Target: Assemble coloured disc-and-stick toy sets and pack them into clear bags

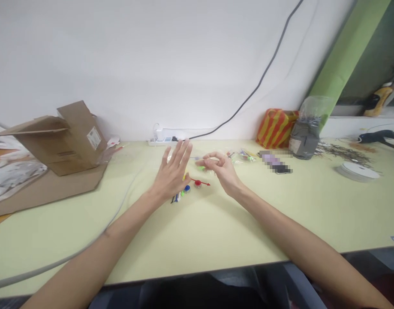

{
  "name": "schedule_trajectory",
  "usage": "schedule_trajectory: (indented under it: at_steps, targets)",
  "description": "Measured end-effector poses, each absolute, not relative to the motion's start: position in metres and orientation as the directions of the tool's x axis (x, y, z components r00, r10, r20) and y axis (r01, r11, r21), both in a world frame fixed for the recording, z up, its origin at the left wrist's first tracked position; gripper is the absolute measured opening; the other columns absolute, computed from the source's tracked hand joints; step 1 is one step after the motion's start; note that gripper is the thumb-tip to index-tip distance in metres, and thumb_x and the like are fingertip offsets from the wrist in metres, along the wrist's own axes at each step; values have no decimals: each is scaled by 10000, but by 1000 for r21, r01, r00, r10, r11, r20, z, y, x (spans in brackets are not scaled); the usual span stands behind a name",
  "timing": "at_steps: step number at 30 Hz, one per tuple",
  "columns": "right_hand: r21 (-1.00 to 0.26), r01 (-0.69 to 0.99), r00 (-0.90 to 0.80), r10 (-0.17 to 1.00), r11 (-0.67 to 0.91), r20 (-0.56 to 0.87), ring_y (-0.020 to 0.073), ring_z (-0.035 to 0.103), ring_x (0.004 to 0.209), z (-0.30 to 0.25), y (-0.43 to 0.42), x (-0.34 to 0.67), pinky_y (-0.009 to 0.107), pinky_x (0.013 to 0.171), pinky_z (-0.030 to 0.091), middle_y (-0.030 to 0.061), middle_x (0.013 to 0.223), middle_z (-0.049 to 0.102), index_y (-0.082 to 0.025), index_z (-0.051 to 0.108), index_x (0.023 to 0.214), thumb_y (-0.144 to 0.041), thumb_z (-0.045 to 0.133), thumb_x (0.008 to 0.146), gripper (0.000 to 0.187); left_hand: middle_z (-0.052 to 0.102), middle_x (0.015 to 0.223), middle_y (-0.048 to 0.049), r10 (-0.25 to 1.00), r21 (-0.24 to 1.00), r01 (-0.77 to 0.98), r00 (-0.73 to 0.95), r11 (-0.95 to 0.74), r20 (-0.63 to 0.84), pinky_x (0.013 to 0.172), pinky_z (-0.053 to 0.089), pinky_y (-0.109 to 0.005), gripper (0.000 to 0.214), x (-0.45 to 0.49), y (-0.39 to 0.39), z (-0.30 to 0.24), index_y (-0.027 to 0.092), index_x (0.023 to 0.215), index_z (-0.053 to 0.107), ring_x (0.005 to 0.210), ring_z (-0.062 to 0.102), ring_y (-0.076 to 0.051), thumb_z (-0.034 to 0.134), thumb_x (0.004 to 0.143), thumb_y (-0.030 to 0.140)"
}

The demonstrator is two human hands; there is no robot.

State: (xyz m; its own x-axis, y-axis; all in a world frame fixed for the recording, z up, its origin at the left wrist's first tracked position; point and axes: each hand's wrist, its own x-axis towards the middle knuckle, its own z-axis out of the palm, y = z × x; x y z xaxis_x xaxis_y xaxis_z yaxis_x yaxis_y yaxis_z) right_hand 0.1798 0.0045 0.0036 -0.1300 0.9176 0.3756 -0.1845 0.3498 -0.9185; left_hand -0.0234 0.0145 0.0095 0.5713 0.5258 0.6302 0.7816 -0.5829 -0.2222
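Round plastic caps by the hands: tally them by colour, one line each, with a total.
Red round cap: 1
Blue round cap: 1
Total: 2, counting only those in view; the left hand could be hiding more.

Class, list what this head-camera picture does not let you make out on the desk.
All in the head view:
Coloured plastic pieces: partly hidden by the left hand.
Right hand's fingertips: too small to show any held item.
Bagged small items: too small.
Flat object: pixelated.
Crumpled paper: cut off by the left edge.
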Motion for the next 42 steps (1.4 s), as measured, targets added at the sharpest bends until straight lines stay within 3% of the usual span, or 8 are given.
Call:
schedule_trajectory:
  at_steps: [4,11,15,20,27,36,39,42]
  targets:
    - [-912,-109,-80,911,396,405,211,717,881,1,5,178,342,854,502,74,862,762,-211,584,918,-475,663,866,280,260,1632,-137,522,-239,781,578,-577,627,1264,52,-521,983,-30,18,11,190,1612,-61,1551,126,-313,516,819,131]
    - [-731,394,246,702,558,668,166,531,770,1,6,188,292,728,446,8,867,584,-225,551,1012,-301,661,832,224,356,1554,-166,553,-239,800,563,-550,614,1258,106,-542,1039,-34,25,8,193,1610,-92,1514,249,-323,459,750,4]
    - [-590,487,137,611,644,780,179,530,792,7,-4,184,309,756,454,21,855,558,-223,577,977,-216,538,905,83,241,1641,-150,526,-274,791,580,-548,622,1257,110,-551,1030,-34,25,8,200,1609,-90,1549,151,-284,353,723,-80]
    - [-479,611,-55,637,630,769,207,562,805,5,-9,176,370,874,450,32,764,622,-225,642,804,-281,565,933,160,92,1686,-106,492,-262,788,567,-557,661,1250,130,-570,1025,-35,21,13,243,1615,-43,1556,91,-273,319,721,-104]
    - [-722,459,39,800,518,599,200,630,780,4,-2,177,340,788,482,47,840,731,-208,750,980,-431,642,899,261,74,1688,-73,441,-274,796,545,-540,713,1258,132,-559,998,-35,15,17,309,1616,21,1556,83,-255,302,760,-120]
    - [-945,64,46,945,320,323,194,650,746,7,2,177,311,703,498,59,798,737,-174,750,819,-388,734,759,223,54,1689,-49,428,-294,779,569,-553,702,1263,129,-541,997,-34,14,15,348,1610,5,1552,111,-260,338,787,-106]
    - [-922,123,59,925,367,376,181,638,726,9,2,178,298,683,491,43,772,718,-179,709,785,-350,692,789,172,53,1691,-50,443,-294,786,566,-543,695,1266,86,-543,952,-34,16,15,342,1612,6,1554,100,-267,399,836,-46]
    - [-813,278,104,826,511,555,192,661,810,10,-1,180,307,709,503,60,898,732,-191,664,825,-296,607,866,126,48,1688,-102,481,-260,799,549,-543,684,1257,32,-571,920,-34,17,17,260,1615,-37,1556,62,-312,560,916,226]
